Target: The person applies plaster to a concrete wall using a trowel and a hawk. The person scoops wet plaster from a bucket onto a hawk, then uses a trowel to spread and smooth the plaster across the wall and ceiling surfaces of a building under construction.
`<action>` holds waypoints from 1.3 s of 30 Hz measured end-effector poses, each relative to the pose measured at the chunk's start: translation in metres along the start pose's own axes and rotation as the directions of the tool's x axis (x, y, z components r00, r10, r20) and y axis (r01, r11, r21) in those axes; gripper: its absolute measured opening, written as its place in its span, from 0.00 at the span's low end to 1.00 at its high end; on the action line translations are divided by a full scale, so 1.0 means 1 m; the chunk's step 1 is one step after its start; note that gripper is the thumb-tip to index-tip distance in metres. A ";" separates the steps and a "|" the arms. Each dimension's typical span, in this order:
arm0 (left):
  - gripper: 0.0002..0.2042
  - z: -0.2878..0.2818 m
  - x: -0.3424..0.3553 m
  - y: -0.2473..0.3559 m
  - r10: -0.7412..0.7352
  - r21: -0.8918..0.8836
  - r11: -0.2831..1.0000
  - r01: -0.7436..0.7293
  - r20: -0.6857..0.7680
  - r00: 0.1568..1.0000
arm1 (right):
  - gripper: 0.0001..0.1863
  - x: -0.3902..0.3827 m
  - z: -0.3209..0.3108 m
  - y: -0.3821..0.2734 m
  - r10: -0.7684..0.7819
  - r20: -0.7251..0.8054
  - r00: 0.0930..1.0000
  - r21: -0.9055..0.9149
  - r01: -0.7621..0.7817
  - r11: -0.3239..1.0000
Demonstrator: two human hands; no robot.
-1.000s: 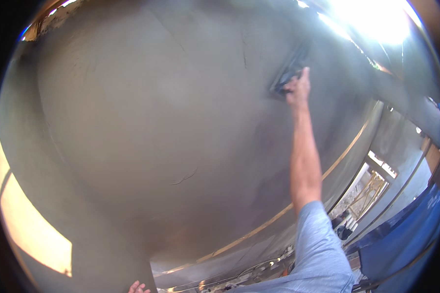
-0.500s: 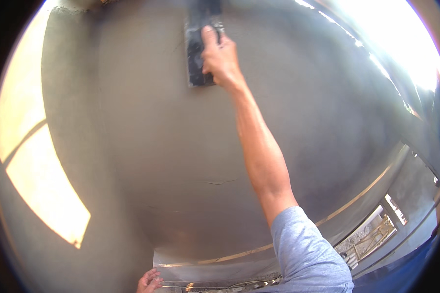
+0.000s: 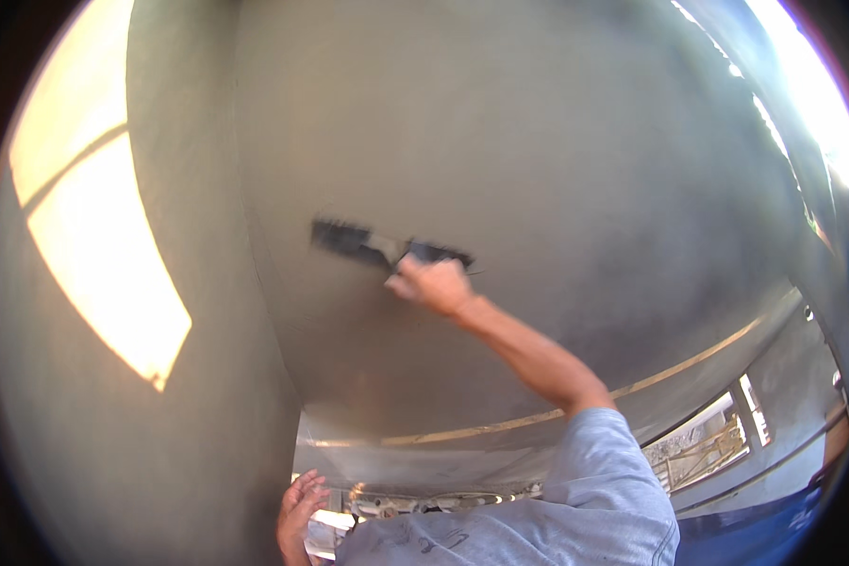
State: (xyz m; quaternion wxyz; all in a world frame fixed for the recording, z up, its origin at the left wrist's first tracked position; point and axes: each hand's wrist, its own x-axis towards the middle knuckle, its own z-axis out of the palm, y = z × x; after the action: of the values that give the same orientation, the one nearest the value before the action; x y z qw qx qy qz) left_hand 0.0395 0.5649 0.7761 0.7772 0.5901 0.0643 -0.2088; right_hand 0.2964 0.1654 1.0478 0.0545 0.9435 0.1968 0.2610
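My right hand (image 3: 436, 283) is wrapped round the handle of a dark plastering trowel (image 3: 347, 240). The long blade lies crosswise against a smooth grey plastered wall (image 3: 509, 123), blurred by motion. Low in the picture, my left hand (image 3: 300, 502) hangs near the wall's lower left corner, fingers a little bent and apart, with nothing in it. A faint curved mark shows in the plaster just right of the blade's end.
An adjoining grey wall (image 3: 198, 236) meets the plastered one on the left and carries a bright sunlit patch (image 3: 104, 245). Along the bottom of the plastered wall runs a pale wooden strip (image 3: 481, 429). Window openings (image 3: 703, 443) and a blue sheet (image 3: 755, 524) are at lower right.
My right hand has brought the trowel down from the top of the wall, turning it from upright to crosswise. My left hand has risen slightly, and the view has shifted.
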 end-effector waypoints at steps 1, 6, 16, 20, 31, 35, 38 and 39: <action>0.27 -0.001 -0.008 -0.007 -0.025 0.001 1.000 0.025 -0.019 0.999 | 0.22 -0.004 -0.021 0.025 0.040 -0.126 0.991 -0.005 -0.041 0.999; 0.26 -0.009 -0.029 -0.026 -0.140 0.059 0.987 0.148 -0.128 0.982 | 0.16 -0.014 -0.151 0.163 0.336 -0.629 0.702 0.266 -0.212 0.941; 0.28 0.026 -0.032 0.013 -0.169 0.106 0.977 0.186 -0.155 0.973 | 0.16 -0.074 -0.087 0.141 0.304 -0.280 0.910 0.498 -0.133 0.857; 0.28 0.046 -0.042 0.017 -0.220 0.155 0.959 0.239 -0.128 0.967 | 0.21 -0.125 0.037 0.074 0.157 0.186 0.970 0.363 -0.216 0.907; 0.25 0.066 -0.001 -0.032 -0.405 0.171 0.894 0.414 -0.084 0.910 | 0.20 -0.371 0.210 0.052 -0.040 0.795 0.606 0.128 -0.102 0.987; 0.33 0.107 0.062 -0.086 -0.628 0.257 0.772 0.581 0.175 0.758 | 0.18 -0.379 0.201 -0.053 0.081 0.831 0.551 0.184 -0.410 0.893; 0.40 0.148 0.103 -0.119 -0.682 0.279 0.725 0.630 0.162 0.713 | 0.26 -0.377 0.170 -0.132 0.215 0.750 0.625 0.313 -0.622 0.717; 0.41 0.165 0.112 -0.127 -0.702 0.261 0.707 0.658 0.144 0.697 | 0.25 -0.386 0.169 -0.152 0.318 0.645 0.695 0.360 -0.643 0.676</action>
State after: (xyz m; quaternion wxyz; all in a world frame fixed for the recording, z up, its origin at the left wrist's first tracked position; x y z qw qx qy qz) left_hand 0.0656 0.3535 0.6731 0.5862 0.5662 0.1669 -0.5549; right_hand 0.0276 0.1506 0.6897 -0.2468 0.9657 -0.0264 -0.0763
